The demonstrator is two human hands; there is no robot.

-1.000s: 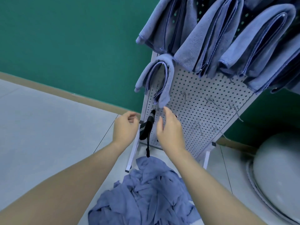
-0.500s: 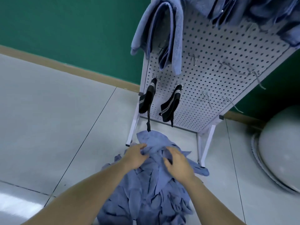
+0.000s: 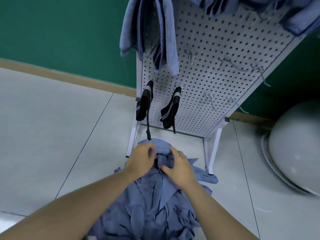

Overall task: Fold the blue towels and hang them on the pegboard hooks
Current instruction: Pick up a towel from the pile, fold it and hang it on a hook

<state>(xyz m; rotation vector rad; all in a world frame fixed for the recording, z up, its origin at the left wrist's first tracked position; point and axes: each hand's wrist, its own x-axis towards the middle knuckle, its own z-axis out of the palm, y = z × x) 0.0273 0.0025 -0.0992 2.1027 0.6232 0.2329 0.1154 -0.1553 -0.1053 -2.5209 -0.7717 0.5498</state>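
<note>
As both hands grip, blue towels (image 3: 152, 210) crumpled, heaped

Blue towels (image 3: 152, 210): soft matt cloth, fuzzy nap. Pegboard (image 3: 213, 70): white painted perforated metal w/ bare wire hooks (image 3: 190, 57) (slightly shiny). Floor (image 3: 52, 122): smooth grey tiles, faint sheen.

No legible text or labels anywhere.

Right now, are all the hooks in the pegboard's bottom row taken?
No: two black socks fill the left hooks, while the two bare hooks to their right on the pegboard hold nothing.
</note>
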